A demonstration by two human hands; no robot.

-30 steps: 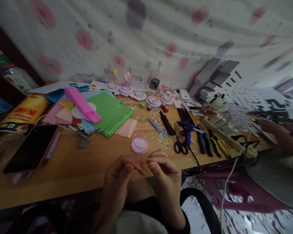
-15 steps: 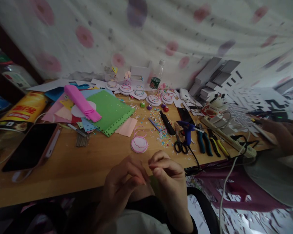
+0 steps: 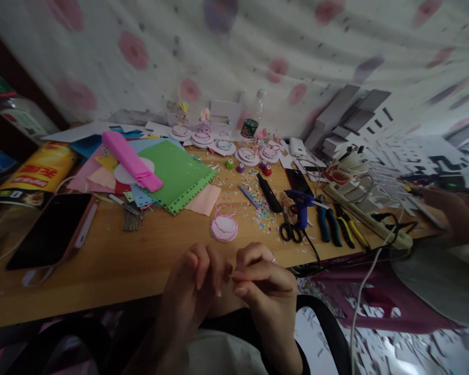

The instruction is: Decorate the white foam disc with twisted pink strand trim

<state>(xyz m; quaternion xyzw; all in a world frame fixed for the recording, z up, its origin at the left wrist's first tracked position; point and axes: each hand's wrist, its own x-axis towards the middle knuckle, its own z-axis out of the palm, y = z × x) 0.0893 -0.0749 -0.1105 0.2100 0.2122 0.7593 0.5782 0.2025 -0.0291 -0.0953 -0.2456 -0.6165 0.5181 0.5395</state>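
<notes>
My left hand [image 3: 195, 291] and my right hand [image 3: 263, 284] meet fingertip to fingertip just below the near edge of the wooden table [image 3: 133, 260]. Both hands have fingers curled and pinched together; what they pinch is too small to make out. Just beyond them on the table lies a white round disc with pink thread [image 3: 224, 228]. Scissors [image 3: 289, 226] and a blue glue gun [image 3: 301, 205] lie to the right of it.
A phone [image 3: 50, 229] lies at the left, with coloured paper sheets [image 3: 175, 177] and a pink roll [image 3: 131, 161] behind it. Pliers [image 3: 338, 224], a power strip [image 3: 369, 219] and cables are at the right. Another person's arm [image 3: 449, 213] rests at the far right. More discs [image 3: 246, 155] line the back.
My hands have shifted slightly lower and closer together; the left fingers have turned upright against the right hand's pinch. The view tilted a little.
</notes>
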